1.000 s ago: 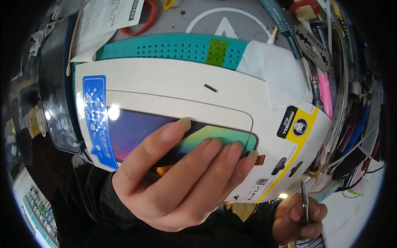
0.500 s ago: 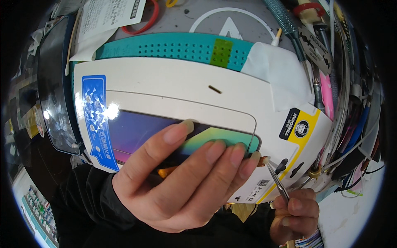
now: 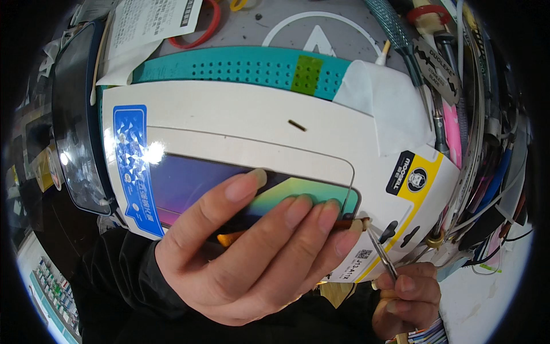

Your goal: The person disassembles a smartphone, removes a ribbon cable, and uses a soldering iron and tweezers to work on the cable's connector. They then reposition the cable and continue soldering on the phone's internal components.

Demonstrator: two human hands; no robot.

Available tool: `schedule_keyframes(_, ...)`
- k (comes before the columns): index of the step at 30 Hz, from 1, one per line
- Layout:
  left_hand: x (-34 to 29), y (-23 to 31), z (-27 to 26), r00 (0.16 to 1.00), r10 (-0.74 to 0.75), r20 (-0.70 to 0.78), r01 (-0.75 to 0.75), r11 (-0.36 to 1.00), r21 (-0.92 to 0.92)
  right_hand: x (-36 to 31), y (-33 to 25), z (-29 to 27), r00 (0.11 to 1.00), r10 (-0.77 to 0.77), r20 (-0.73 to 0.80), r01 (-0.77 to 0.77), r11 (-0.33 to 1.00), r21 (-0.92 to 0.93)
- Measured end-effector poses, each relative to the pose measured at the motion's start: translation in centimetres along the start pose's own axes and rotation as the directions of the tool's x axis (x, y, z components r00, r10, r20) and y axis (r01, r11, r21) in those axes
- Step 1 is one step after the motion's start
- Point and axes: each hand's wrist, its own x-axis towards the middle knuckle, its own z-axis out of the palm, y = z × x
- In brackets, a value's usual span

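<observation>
My left hand is curled over a white flat package with a phone picture on it. Between its thumb and fingers runs a thin orange-brown strip that looks like a flex cable; one end shows by the little finger, and an orange piece sticks out below the index finger. The palm hides the middle. My right hand, at lower right, grips metal tweezers. Their tips meet the strip's right end, beside my left little fingertip; whether they pinch it is too small to tell.
A small dark bar lies on the package. Behind it are a teal perforated mat and a white cloth. A black phone-like panel stands at left. Tools, a razor blade and cables crowd the right side.
My left little finger has shifted slightly down, so more of the brown strip shows. The tweezer tips have moved a touch to the left.
</observation>
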Motion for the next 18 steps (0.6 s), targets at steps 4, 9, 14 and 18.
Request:
schedule_keyframes(4, 0.0, 0.0, -0.2, 0.999, 0.006, 0.034, -0.008, 0.999, 0.035, 0.0, 0.0, 0.1, 1.0, -0.007, -0.011, 0.007, 1.0, -0.011)
schedule_keyframes(9, 0.0, -0.2, -0.2, 0.999, 0.031, 0.028, -0.032, 0.999, 0.025, 0.2, -0.4, 0.2, 1.0, 0.023, -0.017, -0.023, 0.999, -0.022)
schedule_keyframes(14, -0.1, -0.2, -0.2, 0.999, 0.034, 0.041, -0.036, 0.998, 0.055, -0.2, -0.4, 0.0, 1.0, 0.029, -0.012, -0.029, 0.999, -0.042)
schedule_keyframes(18, -0.2, -0.2, -0.1, 0.999, 0.032, 0.034, -0.034, 0.999, 0.039, -0.5, 0.3, 1.0, 0.992, -0.026, -0.123, 0.033, 0.998, 0.055)
